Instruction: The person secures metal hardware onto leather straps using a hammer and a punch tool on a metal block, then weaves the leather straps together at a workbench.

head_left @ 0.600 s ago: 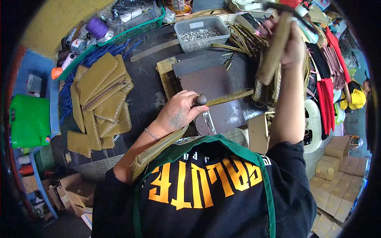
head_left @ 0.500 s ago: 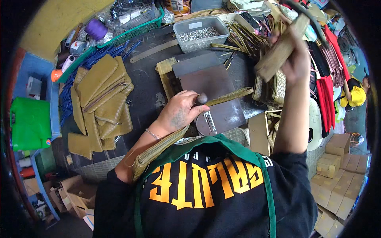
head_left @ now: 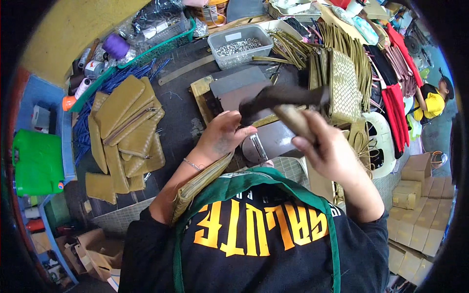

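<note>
My right hand (head_left: 334, 151) grips the wooden handle of a hammer (head_left: 291, 121). Its dark head, smeared by motion, is over the spot just beyond my left fingers. My left hand (head_left: 219, 136) is closed on a short metal punch, whose round end is now largely behind the hammer head. Below them lies a dark metal plate (head_left: 281, 139), with an olive strap partly hidden across it. Close to my left thumb is a shiny metal clip (head_left: 259, 146). An olive woven pouch (head_left: 201, 184) rests along the inside of my left forearm.
Olive pouches (head_left: 129, 132) are piled at the left. A clear bin of small metal fittings (head_left: 240, 53) stands at the back. To the right are an upright woven bag (head_left: 344, 85), olive straps (head_left: 349, 44) and a white stool (head_left: 383, 151). A person (head_left: 432, 100) is at far right.
The hammer has swung down and left from its raised place at the upper right, with my right hand. My left hand has stayed nearly where it was.
</note>
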{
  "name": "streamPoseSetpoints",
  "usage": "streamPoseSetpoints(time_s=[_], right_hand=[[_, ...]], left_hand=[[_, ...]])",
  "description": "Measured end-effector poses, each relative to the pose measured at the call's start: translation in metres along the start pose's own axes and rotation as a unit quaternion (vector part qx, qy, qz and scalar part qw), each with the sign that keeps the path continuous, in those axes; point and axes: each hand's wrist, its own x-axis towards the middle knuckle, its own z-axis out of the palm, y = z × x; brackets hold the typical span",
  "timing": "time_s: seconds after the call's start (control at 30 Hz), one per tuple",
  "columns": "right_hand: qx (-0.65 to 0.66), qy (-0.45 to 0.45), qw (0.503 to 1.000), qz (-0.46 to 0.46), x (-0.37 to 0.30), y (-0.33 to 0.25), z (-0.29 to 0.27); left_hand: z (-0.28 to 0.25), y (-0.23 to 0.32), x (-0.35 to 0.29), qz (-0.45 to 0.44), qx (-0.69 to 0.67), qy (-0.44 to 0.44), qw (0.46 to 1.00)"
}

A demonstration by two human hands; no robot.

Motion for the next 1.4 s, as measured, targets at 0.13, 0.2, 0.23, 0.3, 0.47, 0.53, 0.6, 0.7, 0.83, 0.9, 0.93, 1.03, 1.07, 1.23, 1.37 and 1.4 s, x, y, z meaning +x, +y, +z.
streamPoseSetpoints(time_s=[0.13, 0.2, 0.23, 0.3, 0.47, 0.53, 0.6, 0.7, 0.83, 0.9, 0.93, 1.03, 1.07, 1.23, 1.37, 1.4], right_hand=[[-0.036, 0.062, 0.997, -0.030, 0.004, -0.010, -0.009], [0.047, 0.131, 0.988, -0.061, 0.014, -0.025, -0.026], [0.118, 0.154, 0.980, -0.045, 0.015, -0.032, -0.036], [0.194, 0.239, 0.947, -0.089, 0.017, -0.048, -0.038], [-0.083, -0.028, 0.994, -0.063, 0.004, -0.011, -0.003], [-0.055, 0.005, 0.995, -0.078, 0.007, -0.007, 0.004], [-0.018, 0.021, 0.997, -0.074, 0.013, -0.014, -0.006], [0.016, 0.030, 0.996, -0.078, 0.016, -0.016, -0.010], [-0.039, -0.044, 0.997, -0.056, 0.013, 0.001, 0.004], [-0.043, -0.021, 0.997, -0.063, 0.014, 0.001, 0.001], [-0.035, -0.002, 0.998, -0.051, 0.015, -0.003, -0.006], [0.056, 0.099, 0.993, -0.011, 0.023, -0.028, -0.036], [0.129, 0.143, 0.980, -0.049, 0.025, -0.034, -0.041], [-0.113, -0.090, 0.989, -0.015, 0.014, -0.001, 0.001], [-0.037, 0.085, 0.995, -0.025, 0.024, 0.006, -0.015], [-0.051, 0.136, 0.988, -0.046, 0.032, 0.008, -0.021]], left_hand=[[0.000, 0.001, 0.003, 0.089, 0.016, 0.010, 0.996], [-0.001, -0.010, -0.002, 0.056, -0.006, 0.002, 0.998], [-0.001, -0.011, -0.002, 0.032, -0.033, -0.013, 0.999], [-0.002, -0.009, -0.003, 0.034, -0.042, -0.005, 0.999], [0.000, 0.013, 0.001, -0.021, -0.106, 0.009, 0.994], [-0.002, 0.003, 0.000, 0.016, -0.045, 0.006, 0.999], [-0.004, 0.005, -0.001, 0.021, 0.007, -0.001, 1.000], [-0.002, -0.001, -0.002, 0.051, 0.040, 0.026, 0.998], [0.000, 0.002, -0.001, 0.053, 0.012, 0.016, 0.998], [0.002, -0.005, -0.002, 0.063, 0.080, 0.017, 0.995], [0.002, -0.006, -0.001, 0.063, 0.080, 0.017, 0.995], [-0.001, -0.007, -0.001, 0.072, 0.070, 0.030, 0.994], [-0.002, -0.007, -0.003, 0.063, 0.047, 0.030, 0.996], [0.005, 0.003, 0.000, -0.003, -0.060, 0.032, 0.998], [-0.005, 0.004, -0.001, 0.089, 0.072, 0.011, 0.993], [-0.006, 0.005, -0.002, 0.079, 0.081, -0.006, 0.994]])
